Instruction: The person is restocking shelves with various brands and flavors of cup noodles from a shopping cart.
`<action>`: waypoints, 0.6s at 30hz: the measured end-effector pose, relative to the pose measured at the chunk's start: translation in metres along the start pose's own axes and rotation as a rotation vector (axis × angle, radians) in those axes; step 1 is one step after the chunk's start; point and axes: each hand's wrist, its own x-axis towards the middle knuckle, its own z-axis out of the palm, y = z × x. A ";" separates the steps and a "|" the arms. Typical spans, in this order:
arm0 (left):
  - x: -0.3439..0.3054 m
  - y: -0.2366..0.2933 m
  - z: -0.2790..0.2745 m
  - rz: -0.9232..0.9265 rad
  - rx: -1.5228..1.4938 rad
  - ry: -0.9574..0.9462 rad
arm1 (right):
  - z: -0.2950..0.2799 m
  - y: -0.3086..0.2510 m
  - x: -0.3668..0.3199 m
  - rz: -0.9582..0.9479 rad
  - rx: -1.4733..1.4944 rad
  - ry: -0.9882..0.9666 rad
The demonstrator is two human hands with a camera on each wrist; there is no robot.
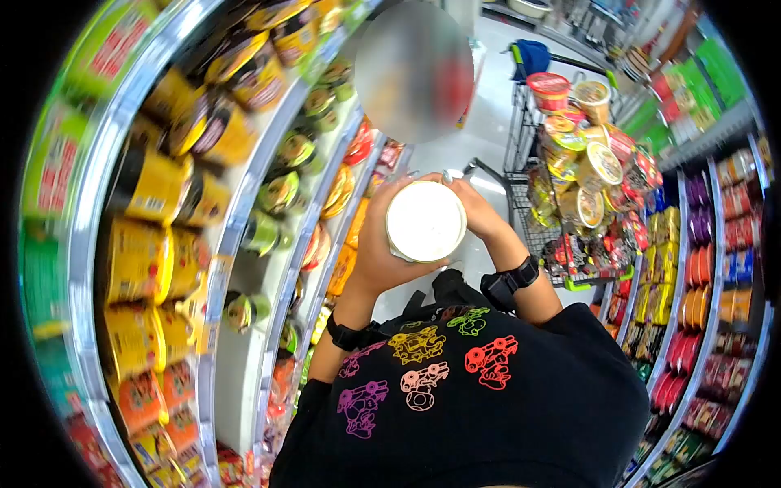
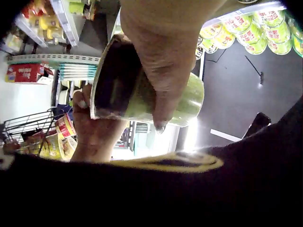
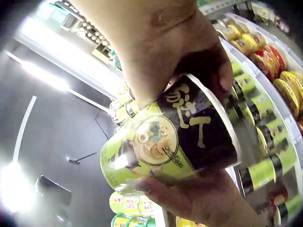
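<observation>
In the head view, both hands, left (image 1: pixel 376 236) and right (image 1: pixel 473 207), gripped a cup (image 1: pixel 425 221) before the chest; the cart (image 1: pixel 561 187) held many packed cups. The left wrist view hid the cup's print; the right one showed a noodle picture.

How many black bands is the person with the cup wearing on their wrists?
2. One black band is round the left wrist, behind the left hand. The other black band is round the right wrist, behind the right hand.
</observation>
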 end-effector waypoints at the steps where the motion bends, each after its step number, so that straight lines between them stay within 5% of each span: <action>1: -0.012 0.004 -0.012 0.008 0.034 0.034 | 0.013 0.013 0.004 0.000 -0.071 -0.030; 4: -0.049 0.010 -0.045 -0.023 0.084 0.108 | 0.055 0.057 0.011 -0.015 -0.110 -0.020; 7: -0.079 0.009 -0.067 0.060 0.381 0.116 | 0.099 0.076 0.003 0.165 0.026 0.058; 11: -0.102 0.009 -0.084 0.238 0.718 -0.019 | 0.126 0.082 -0.011 0.462 0.415 -0.083; 14: -0.113 0.002 -0.086 0.175 0.771 -0.045 | 0.120 0.070 -0.004 0.691 0.571 -0.215; 18: -0.106 -0.003 -0.080 -0.055 0.787 -0.225 | 0.102 0.086 0.015 0.650 0.682 -0.176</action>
